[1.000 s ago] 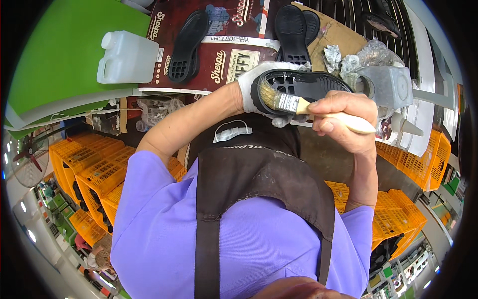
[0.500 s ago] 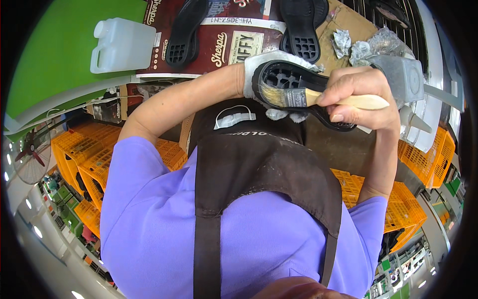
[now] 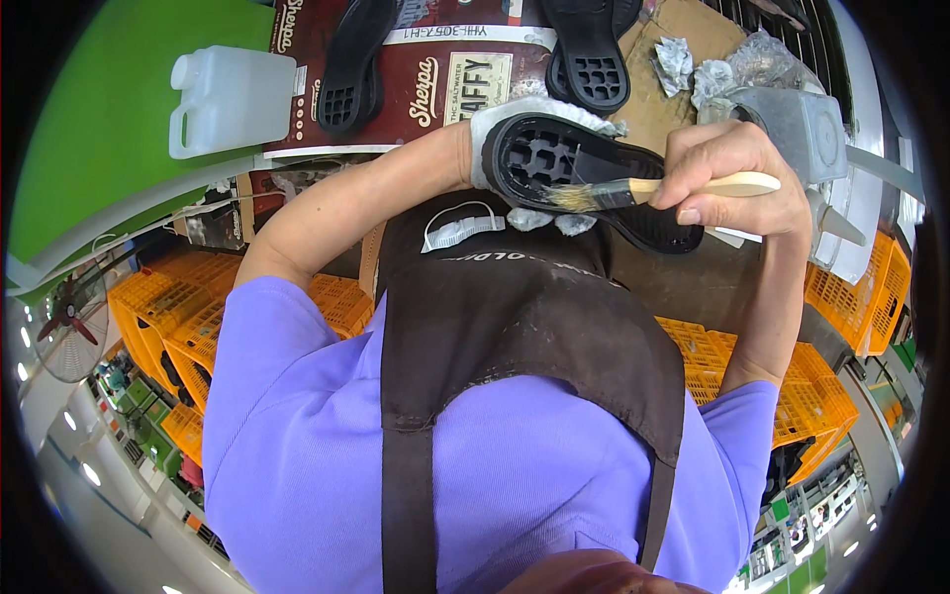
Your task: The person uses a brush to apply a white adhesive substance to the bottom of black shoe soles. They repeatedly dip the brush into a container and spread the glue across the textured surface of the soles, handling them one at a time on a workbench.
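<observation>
My left hand (image 3: 481, 148), in a whitish glove, grips a black shoe sole (image 3: 616, 163) around its heel end from beneath. Gloved fingertips show along its near edge. The sole is tilted, with its gridded heel cavity facing up and its other end toward the right. In my bare right hand (image 3: 737, 178), fingers pinch the pale wooden handle of a flat paintbrush (image 3: 614, 194). Its light bristles are splayed against the sole's near side, beside the heel grid. Part of the sole is hidden behind the brush and right hand.
Black soles lie at the left (image 3: 348, 94) and right (image 3: 594, 74) of a dark red printed carton (image 3: 435, 99). A white plastic jug (image 3: 237, 104) stands left. Crumpled wrapping (image 3: 712, 79) and a translucent container (image 3: 792, 134) are right. Orange crates (image 3: 807, 396) stand behind me.
The brush has shifted right along the sole and toward its near edge, away from the heel end. Its handle is more level. The left hand keeps its hold.
</observation>
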